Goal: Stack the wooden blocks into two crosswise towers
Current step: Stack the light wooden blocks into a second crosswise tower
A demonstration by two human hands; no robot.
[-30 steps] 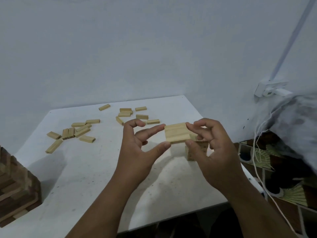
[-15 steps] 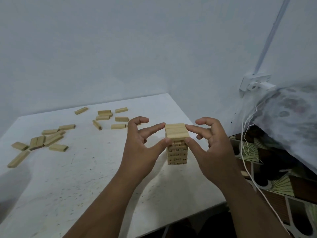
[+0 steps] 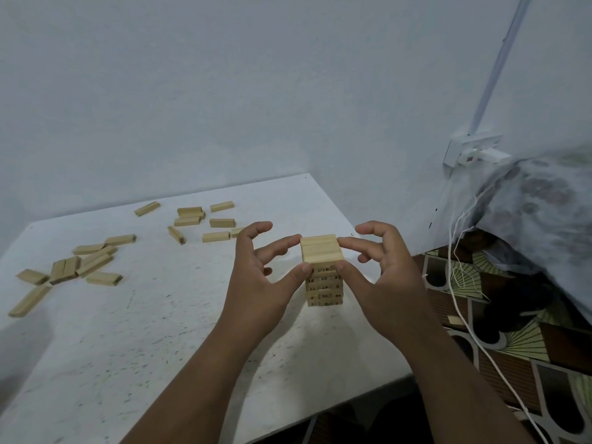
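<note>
Top layer (image 3: 321,249) on tower (image 3: 323,285), right part of worktop (image 3: 128,347) | pinched by left hand (image 3: 259,283) and right hand (image 3: 389,277) at both ends | square edges flush, ease off gently, no nudging | spare blocks (image 3: 96,261) far left

The left hand (image 3: 259,277) hides the tower's (image 3: 324,286) left edge; its printed numbers are mostly unreadable.

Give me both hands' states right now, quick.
Left hand: pinches the top layer of blocks on the tower, thumb and finger.
Right hand: pinches the same layer from the other side.
</note>
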